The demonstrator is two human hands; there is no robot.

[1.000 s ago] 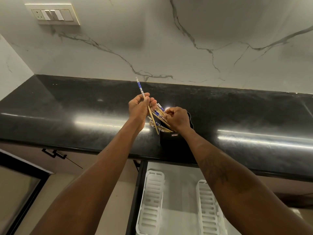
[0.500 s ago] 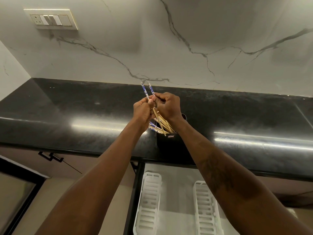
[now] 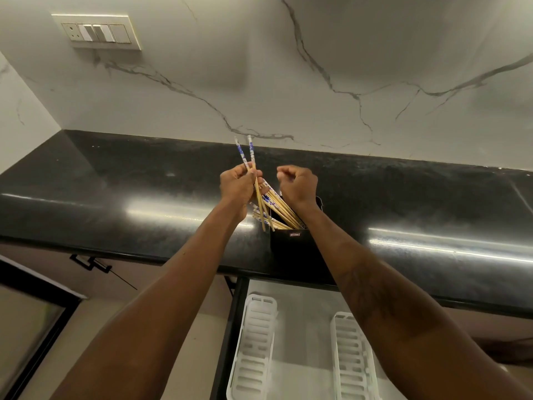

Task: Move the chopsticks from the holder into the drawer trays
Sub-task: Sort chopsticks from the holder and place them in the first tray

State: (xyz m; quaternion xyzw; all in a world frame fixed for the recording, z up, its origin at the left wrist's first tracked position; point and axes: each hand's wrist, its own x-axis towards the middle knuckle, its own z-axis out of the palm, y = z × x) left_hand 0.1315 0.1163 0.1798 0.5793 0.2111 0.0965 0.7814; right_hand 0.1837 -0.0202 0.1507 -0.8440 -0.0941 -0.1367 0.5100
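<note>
A black holder [image 3: 291, 243] stands near the front edge of the black counter, with several bamboo chopsticks [image 3: 281, 210] leaning out of it to the left. My left hand [image 3: 236, 187] grips two chopsticks [image 3: 250, 157] with blue-and-white patterned tops; they stand nearly upright, lifted above the holder's left side. My right hand [image 3: 298, 184] hovers over the holder with fingers curled and nothing in it. Below, the open drawer holds two white slotted trays, the left tray [image 3: 253, 350] and the right tray [image 3: 350, 359].
The glossy black counter [image 3: 115, 197] runs along a white marble wall with a switch plate [image 3: 96, 31] at the upper left. A black cabinet handle [image 3: 89, 264] sticks out under the counter's left part. The drawer's black frame [image 3: 229, 327] borders the trays.
My right hand passed a second chopstick to my left hand, then let go and drew back to the right. My left hand went from holding one chopstick to two.
</note>
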